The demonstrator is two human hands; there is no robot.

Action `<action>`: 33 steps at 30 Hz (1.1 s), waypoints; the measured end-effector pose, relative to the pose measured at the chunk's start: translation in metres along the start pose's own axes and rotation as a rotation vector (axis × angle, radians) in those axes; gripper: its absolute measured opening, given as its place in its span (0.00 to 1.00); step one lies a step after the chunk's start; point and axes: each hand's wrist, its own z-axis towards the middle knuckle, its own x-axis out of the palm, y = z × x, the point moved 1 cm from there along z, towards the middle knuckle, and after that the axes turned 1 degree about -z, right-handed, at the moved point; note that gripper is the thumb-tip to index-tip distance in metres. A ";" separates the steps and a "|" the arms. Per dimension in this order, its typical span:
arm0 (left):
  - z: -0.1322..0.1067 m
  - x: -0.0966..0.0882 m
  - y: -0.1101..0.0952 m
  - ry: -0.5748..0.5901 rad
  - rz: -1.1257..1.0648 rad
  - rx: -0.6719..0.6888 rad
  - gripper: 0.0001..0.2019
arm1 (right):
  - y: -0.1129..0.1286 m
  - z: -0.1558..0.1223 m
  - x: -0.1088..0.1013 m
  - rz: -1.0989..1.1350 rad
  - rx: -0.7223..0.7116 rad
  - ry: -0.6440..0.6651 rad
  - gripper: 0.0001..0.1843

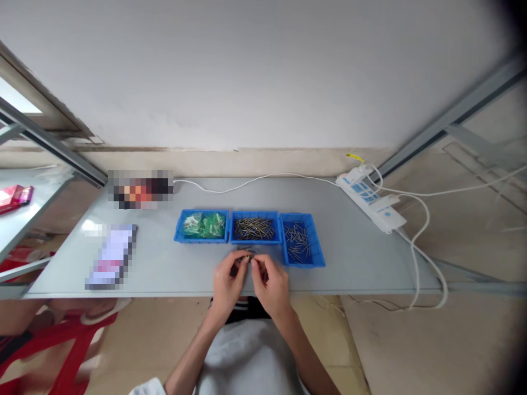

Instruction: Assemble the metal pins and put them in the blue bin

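Fingertips of the left hand [229,281] and right hand [269,284] pinch one small pin [248,255] between them, near the table's [362,263] front edge. Three blue trays [254,227] sit in a row just behind, within easy reach for picking. A power strip [373,202] lies toward the back right corner.

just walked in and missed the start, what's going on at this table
A person sits at a grey table, both hands together near its front edge. The left hand and right hand pinch small metal pieces between their fingers. Just beyond stand three blue trays: the left tray holds green and clear parts, the middle tray dark pins, the right tray more pins. A white power strip lies at the far right.
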 end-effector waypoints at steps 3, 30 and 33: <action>0.000 0.001 0.000 0.003 0.005 -0.007 0.07 | -0.009 -0.003 0.001 0.012 0.020 -0.011 0.10; 0.001 0.000 0.006 0.047 0.029 -0.050 0.07 | -0.006 0.005 0.002 0.117 0.002 -0.005 0.09; 0.000 0.001 0.006 0.039 0.027 -0.054 0.07 | -0.007 0.005 0.002 0.118 0.006 -0.003 0.09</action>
